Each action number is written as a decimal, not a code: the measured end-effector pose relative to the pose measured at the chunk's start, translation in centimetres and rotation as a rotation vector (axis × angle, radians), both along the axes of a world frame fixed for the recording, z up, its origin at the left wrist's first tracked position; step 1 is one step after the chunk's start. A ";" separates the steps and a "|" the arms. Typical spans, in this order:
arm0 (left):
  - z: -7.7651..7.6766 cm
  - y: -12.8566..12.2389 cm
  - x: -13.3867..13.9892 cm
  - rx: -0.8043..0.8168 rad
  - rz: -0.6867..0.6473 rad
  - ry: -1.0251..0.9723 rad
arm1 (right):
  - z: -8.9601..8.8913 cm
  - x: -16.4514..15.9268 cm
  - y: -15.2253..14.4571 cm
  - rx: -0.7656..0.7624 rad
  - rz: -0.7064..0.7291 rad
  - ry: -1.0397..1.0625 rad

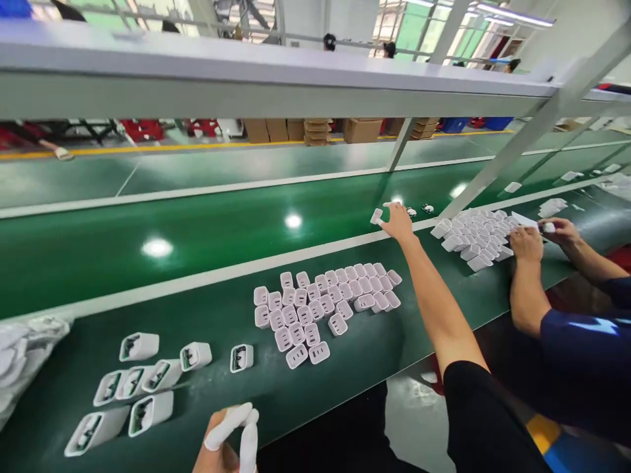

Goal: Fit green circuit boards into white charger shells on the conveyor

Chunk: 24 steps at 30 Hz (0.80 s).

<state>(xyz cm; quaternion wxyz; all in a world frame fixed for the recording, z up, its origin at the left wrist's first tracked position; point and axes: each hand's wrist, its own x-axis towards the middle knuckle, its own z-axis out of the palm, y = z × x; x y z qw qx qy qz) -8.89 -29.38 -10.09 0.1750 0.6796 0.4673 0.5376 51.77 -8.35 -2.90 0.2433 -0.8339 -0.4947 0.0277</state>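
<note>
My right hand (398, 221) stretches over the green belt. Its thumb and a finger, both in white finger cots, are apart beside a small white charger housing (376, 215); the thumb seems to touch its edge. My left hand (231, 439) is low at the front edge, its white-cotted fingertips pressed together with nothing visible between them. On the bench between the hands stand many white housings with slots (315, 309). Ahead and left of my left hand lie several housings with circuit boards inside (158, 374).
A shelf (296, 79) crosses above the belt, held by a slanted post (513, 151). At right, a co-worker's hands (527, 243) work beside another pile of white housings (473, 236). Small circuit boards (428, 208) lie on the belt. A plastic bag (29, 355) sits at left.
</note>
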 end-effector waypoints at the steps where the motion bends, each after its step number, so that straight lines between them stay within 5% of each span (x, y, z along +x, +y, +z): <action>1: 1.1 0.5 0.9 0.070 -0.055 -0.046 | -0.2 0.6 0.5 -0.005 0.015 0.017; 6: 9.1 5.8 5.5 0.199 -0.342 0.069 | 0.9 -0.1 2.5 -0.029 0.200 0.161; 11: 16.8 13.3 11.5 0.000 -0.358 0.405 | 6.4 -7.8 0.1 0.069 0.583 0.292; 14: 19.1 16.7 15.2 -0.277 -0.474 0.373 | 10.6 -14.4 -3.7 0.179 1.076 0.382; 16: 19.4 17.8 17.0 -0.455 -0.641 0.276 | 12.6 -17.3 -5.5 0.275 1.172 0.321; 18: 19.0 18.2 18.0 -0.590 -0.755 0.152 | 13.0 -17.5 -5.8 0.304 1.149 0.280; 21: 17.8 18.1 17.9 -0.671 -0.711 -0.027 | 10.7 -12.2 -3.9 0.241 1.019 0.333; 24: 16.9 18.2 17.0 -0.632 -0.653 -0.146 | 6.1 -3.8 -0.9 0.146 0.364 0.204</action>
